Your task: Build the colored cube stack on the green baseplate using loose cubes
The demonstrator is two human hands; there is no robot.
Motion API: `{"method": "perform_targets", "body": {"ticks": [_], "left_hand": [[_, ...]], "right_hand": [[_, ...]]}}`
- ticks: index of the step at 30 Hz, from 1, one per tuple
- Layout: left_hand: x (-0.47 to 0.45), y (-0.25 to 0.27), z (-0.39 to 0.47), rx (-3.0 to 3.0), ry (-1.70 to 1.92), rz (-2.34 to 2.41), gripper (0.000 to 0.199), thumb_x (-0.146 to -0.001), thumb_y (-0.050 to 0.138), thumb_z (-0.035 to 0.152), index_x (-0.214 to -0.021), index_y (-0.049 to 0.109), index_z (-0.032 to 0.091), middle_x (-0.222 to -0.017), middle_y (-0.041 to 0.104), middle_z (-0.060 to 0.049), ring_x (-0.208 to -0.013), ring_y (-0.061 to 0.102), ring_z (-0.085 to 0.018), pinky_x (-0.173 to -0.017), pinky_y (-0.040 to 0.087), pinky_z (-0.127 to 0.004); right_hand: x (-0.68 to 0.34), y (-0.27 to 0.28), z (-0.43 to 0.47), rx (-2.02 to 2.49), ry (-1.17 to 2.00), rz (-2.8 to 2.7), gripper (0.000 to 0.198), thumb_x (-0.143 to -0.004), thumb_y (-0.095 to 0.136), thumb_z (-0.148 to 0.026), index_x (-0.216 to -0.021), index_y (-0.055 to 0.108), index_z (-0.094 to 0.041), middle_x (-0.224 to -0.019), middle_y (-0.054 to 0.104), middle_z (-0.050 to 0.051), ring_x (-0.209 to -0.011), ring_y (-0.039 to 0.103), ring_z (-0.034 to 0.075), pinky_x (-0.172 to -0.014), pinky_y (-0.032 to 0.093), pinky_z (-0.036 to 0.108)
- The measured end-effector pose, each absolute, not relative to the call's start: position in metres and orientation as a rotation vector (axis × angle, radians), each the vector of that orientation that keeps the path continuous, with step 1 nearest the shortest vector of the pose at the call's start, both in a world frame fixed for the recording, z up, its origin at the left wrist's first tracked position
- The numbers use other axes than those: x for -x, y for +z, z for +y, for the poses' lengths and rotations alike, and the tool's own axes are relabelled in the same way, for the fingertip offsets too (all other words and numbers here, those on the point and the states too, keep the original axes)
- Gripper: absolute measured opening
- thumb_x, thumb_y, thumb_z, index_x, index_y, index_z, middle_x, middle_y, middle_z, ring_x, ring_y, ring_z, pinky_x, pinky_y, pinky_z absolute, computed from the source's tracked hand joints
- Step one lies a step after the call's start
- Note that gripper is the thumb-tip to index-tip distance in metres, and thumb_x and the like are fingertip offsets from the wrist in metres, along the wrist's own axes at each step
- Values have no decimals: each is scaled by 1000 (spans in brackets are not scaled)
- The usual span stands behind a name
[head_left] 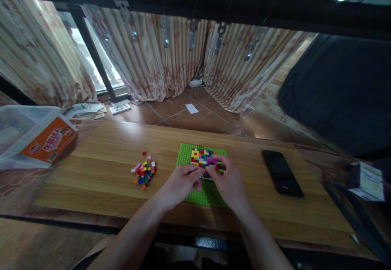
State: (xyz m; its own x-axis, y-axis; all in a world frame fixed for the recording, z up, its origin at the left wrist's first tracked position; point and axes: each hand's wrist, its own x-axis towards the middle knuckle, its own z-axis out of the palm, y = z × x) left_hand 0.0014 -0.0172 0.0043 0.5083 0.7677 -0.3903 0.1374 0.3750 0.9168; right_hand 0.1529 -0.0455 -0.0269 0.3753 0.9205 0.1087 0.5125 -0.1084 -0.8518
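The multicoloured plastic-brick mosaic is partly hidden by the curled left hand at seven o'clock and right hand at four; any grip cannot be discerned.

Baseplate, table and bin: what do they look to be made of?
Baseplate: likely plastic, bright green, with regular rows of studs. Table: wood or wood-look laminate, slightly glossy; grain lines and a soft reflection show. Bin: probably plastic, milky and see-through.

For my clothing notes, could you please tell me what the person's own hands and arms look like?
The left hand and right hand are ungloved; the left forearm and right forearm show no sleeve, watch or bracelet. I cannot tell about rings.
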Motion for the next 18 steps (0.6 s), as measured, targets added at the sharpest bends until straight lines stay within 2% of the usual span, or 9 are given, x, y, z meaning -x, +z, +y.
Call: {"method": "perform_targets", "body": {"ticks": [5, 8, 10, 14, 16, 18], "left_hand": [[2, 7, -17, -1029, 492, 973, 26, -79, 60, 39, -74, 62, 13, -50, 49, 4, -39, 26, -3, -40, 13, -20], [7, 12, -16, -817, 549, 871, 22, -78, 65, 32, -84, 65, 11, -53, 48, 5, -39, 25, -1, -37, 10, -16], [10, 16, -15, -589, 614, 746, 21, -81, 63, 27, -91, 65, 8, -56, 46, 5, -40, 27, 0, -36, 12, -13], [6, 23, -14, -121, 821, 553, 23, -90, 49, 22, -91, 63, 4, -66, 51, -1, -47, 42, -1, -37, 28, -9], [1, 26, -14, -2, 941, 556, 26, -91, 45, 23, -92, 63, 4, -76, 58, -7, -60, 55, -6, -50, 45, -12], [-3, 30, -15, 46, 1015, 563, 28, -92, 45, 27, -93, 63, 5, -90, 62, -13, -79, 62, -13, -67, 54, -20]], "right_hand": [[-158, -29, -43, 1634, 738, -1168, 37, -71, 69, -37, -104, 65, -20, -104, 69, 8, -94, 64, 25, -85, 49, 41], [-165, -25, -41, 1492, 877, -972, 35, -73, 68, -44, -97, 68, -19, -93, 71, 7, -83, 65, 22, -77, 51, 37], [-171, -19, -41, 1449, 826, -838, 34, -75, 66, -48, -91, 70, -18, -87, 72, 6, -79, 65, 21, -72, 51, 34], [-171, -4, -46, 1403, 617, -781, 26, -78, 65, -43, -83, 71, -19, -79, 70, 3, -72, 63, 17, -67, 49, 29], [-164, 2, -52, 1386, 528, -875, 21, -81, 64, -40, -82, 71, -20, -79, 70, 2, -73, 63, 17, -69, 50, 29], [-154, 7, -60, 1371, 471, -1048, 16, -84, 62, -36, -83, 71, -22, -83, 70, 2, -77, 64, 17, -72, 50, 29]]}}
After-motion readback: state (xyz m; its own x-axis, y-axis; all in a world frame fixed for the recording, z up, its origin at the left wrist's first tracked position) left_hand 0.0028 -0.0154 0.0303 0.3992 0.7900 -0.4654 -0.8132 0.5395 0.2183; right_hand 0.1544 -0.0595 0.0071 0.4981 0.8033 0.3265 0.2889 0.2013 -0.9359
